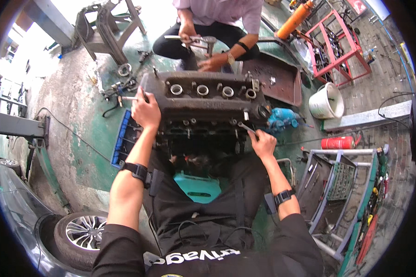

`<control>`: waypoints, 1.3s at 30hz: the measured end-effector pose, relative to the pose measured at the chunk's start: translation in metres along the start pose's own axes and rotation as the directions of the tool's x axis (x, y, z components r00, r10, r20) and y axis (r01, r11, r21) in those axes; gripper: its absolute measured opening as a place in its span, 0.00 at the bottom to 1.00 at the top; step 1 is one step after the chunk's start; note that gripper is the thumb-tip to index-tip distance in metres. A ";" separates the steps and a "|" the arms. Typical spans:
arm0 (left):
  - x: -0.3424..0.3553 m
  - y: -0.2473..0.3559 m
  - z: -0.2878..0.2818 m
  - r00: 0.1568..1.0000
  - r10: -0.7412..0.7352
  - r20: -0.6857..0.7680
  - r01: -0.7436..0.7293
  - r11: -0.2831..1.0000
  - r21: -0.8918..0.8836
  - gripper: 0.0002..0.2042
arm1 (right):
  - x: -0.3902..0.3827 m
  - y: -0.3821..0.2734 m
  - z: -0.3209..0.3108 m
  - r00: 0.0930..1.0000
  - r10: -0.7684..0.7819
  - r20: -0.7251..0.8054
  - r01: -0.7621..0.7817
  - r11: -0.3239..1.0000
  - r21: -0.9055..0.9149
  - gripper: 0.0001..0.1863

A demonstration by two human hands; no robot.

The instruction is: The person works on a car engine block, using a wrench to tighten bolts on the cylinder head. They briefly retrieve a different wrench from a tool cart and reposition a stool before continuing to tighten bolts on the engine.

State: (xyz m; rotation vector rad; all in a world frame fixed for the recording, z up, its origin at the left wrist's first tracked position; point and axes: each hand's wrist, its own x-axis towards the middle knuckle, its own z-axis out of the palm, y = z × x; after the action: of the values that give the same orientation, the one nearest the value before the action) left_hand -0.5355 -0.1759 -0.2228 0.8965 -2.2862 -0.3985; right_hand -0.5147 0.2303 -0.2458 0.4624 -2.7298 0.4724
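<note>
An engine (pixel 189 107) with a dark valve cover and a row of round plug openings stands in front of me. My right hand (pixel 264 144) is closed around a silver wrench (pixel 246 127). Its ring end reaches to the near right edge of the engine, by the bolts there. At the engine's left end my left hand (pixel 146 111) is closed, with a short metal rod (pixel 127 98) sticking out to its left. What lies inside those fingers is hidden. Across the engine, a crouching person (pixel 217 13) holds a long metal tool (pixel 198 41) in one hand.
Right of the engine lie a blue power tool (pixel 283 120), a brown tray (pixel 286 78), a white bucket (pixel 327 102), a red fire extinguisher (pixel 340 142) and a tool cart (pixel 330 194). At left are a blue tray (pixel 120 138), a plastic chair (pixel 97 34) and a car (pixel 18 217).
</note>
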 end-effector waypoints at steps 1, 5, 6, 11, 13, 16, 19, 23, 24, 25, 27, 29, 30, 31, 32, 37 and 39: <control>0.000 0.000 0.000 1.000 0.003 -0.010 -0.003 1.000 -0.015 0.19 | 0.002 0.000 -0.005 1.000 -0.010 0.018 0.010 1.000 0.017 0.21; 0.000 0.000 0.000 0.997 -0.055 0.045 0.056 0.998 -0.029 0.20 | -0.003 -0.002 -0.009 0.999 0.039 0.025 -0.039 0.999 0.011 0.22; 0.000 0.000 0.000 0.997 -0.057 0.043 0.058 0.998 -0.022 0.20 | -0.007 -0.003 -0.005 0.989 0.150 0.011 -0.150 0.985 0.080 0.23; 0.001 -0.001 0.000 0.991 -0.094 0.097 0.094 0.996 0.011 0.21 | -0.035 -0.012 0.027 0.646 0.651 0.397 -0.717 0.340 0.609 0.25; 0.002 0.000 -0.001 0.987 -0.109 0.116 0.110 0.994 -0.001 0.21 | -0.043 -0.020 0.035 0.533 0.648 0.543 -0.769 0.105 0.630 0.23; 0.001 0.000 -0.002 0.994 -0.077 0.083 0.078 0.997 -0.007 0.20 | -0.050 -0.036 0.039 0.485 0.581 0.653 -0.774 -0.062 0.630 0.22; 0.001 0.000 -0.001 0.992 -0.094 0.089 0.095 0.995 -0.012 0.20 | -0.050 -0.049 0.041 0.532 0.558 0.637 -0.771 0.007 0.637 0.22; 0.001 -0.002 0.000 0.991 -0.090 0.099 0.092 0.995 -0.025 0.20 | -0.051 -0.053 0.050 0.569 0.604 0.559 -0.772 0.158 0.615 0.22; 0.001 -0.002 0.001 0.993 -0.081 0.089 0.084 0.996 -0.029 0.20 | -0.051 -0.053 0.053 0.585 0.601 0.545 -0.761 0.173 0.626 0.22; 0.001 -0.002 0.001 0.992 -0.085 0.090 0.088 0.996 -0.026 0.20 | -0.052 -0.053 0.056 0.599 0.598 0.532 -0.750 0.186 0.635 0.22; 0.001 -0.002 0.001 0.991 -0.091 0.093 0.094 0.995 -0.027 0.20 | -0.053 -0.054 0.059 0.602 0.601 0.526 -0.743 0.180 0.644 0.22; 0.000 -0.002 0.001 0.991 -0.095 0.095 0.098 0.995 -0.026 0.20 | -0.053 -0.058 0.062 0.578 0.611 0.541 -0.753 0.143 0.643 0.22; 0.001 -0.002 0.001 0.992 -0.090 0.090 0.093 0.995 -0.032 0.20 | -0.053 -0.061 0.063 0.593 0.609 0.527 -0.739 0.152 0.656 0.22; 0.001 -0.002 0.001 0.993 -0.085 0.084 0.088 0.995 -0.039 0.20 | -0.053 -0.061 0.060 0.519 0.613 0.596 -0.786 0.067 0.615 0.22; 0.001 -0.002 0.001 0.991 -0.094 0.095 0.097 0.995 -0.026 0.20 | -0.052 -0.064 0.061 0.544 0.631 0.553 -0.774 0.124 0.621 0.22; 0.001 -0.001 0.000 0.987 -0.115 0.116 0.119 0.993 -0.021 0.20 | -0.051 -0.062 0.057 0.599 0.637 0.485 -0.767 0.283 0.576 0.23; 0.002 0.000 0.000 0.988 -0.111 0.109 0.114 0.993 -0.023 0.20 | -0.052 -0.054 0.057 0.575 0.616 0.539 -0.795 0.265 0.545 0.23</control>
State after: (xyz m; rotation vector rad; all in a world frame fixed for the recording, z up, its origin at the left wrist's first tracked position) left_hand -0.5360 -0.1774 -0.2218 1.0148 -2.3264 -0.5405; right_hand -0.4633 0.1738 -0.3018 -0.7322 -2.6418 1.9642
